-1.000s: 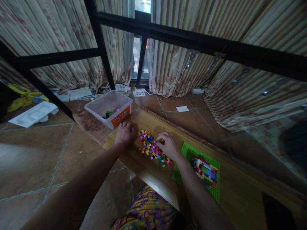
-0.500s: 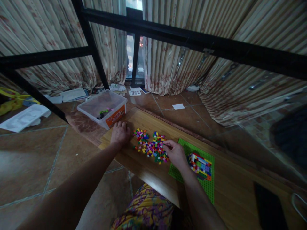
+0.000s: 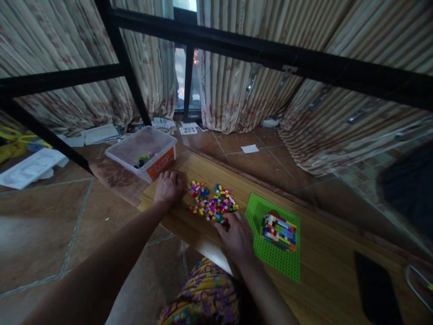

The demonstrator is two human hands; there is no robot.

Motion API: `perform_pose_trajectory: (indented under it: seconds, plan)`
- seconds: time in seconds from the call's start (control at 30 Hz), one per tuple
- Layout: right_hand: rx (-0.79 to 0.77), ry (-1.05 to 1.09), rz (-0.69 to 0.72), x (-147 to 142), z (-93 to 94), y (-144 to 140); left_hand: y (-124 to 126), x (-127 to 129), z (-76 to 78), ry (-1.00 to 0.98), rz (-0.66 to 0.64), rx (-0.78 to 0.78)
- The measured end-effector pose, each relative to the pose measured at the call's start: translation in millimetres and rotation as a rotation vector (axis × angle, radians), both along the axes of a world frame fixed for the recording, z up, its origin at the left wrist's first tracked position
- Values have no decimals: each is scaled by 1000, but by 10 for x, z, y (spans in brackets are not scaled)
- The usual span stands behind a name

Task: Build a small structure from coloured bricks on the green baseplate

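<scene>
Small multicoloured toy bricks (image 3: 213, 206) lie in a loose pile on the wooden bench. At the near right side of this pile is my right hand (image 3: 237, 237), thumb and forefinger a little apart over some bricks; no brick shows clearly held. My left hand (image 3: 168, 187) rests on the bench left of the pile, fingers laid on the wood, holding nothing visible. A green studded baseplate (image 3: 275, 264) lies to the right of my right hand. On it stands a built block of coloured bricks (image 3: 279, 231) with an opening in its middle.
A clear plastic box (image 3: 142, 144) with an orange label and a few bricks inside stands beyond my left hand. A dark flat object (image 3: 377, 286) lies on the bench (image 3: 324, 266) at the right, near a white cable (image 3: 414, 289). Black metal bars cross in front of curtains.
My right hand has moved from the pile's right side toward me, to its near edge, uncovering more of the baseplate. Its pinched fingers have parted slightly. My left hand stays put.
</scene>
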State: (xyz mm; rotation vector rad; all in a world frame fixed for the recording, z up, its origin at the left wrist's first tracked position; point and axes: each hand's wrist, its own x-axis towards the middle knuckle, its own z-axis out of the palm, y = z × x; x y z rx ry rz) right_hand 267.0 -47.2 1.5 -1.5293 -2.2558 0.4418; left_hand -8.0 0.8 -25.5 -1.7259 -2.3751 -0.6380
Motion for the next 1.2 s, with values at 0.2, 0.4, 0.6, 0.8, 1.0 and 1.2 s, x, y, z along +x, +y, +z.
perform_pose_trajectory:
  seconds: [0.2,0.4,0.6,0.8,1.0,1.2]
  plan:
    - [-21,48,12,-20,-16,-3,1,-2,-9,19,2,13]
    - [-41,101,10,171,-8,51,-1,5,-2,11,0,2]
    - [-33,169,-12,227,31,59,-3,6,4,12,-2,-3]
    - [-31,235,-37,269,44,-94,-4,3,-8,37,9,-6]
    - [-4,170,-31,296,-15,-178,6,-18,-38,48,-5,12]
    - [66,142,-28,171,-88,-180,8,-18,-20,54,-9,8]
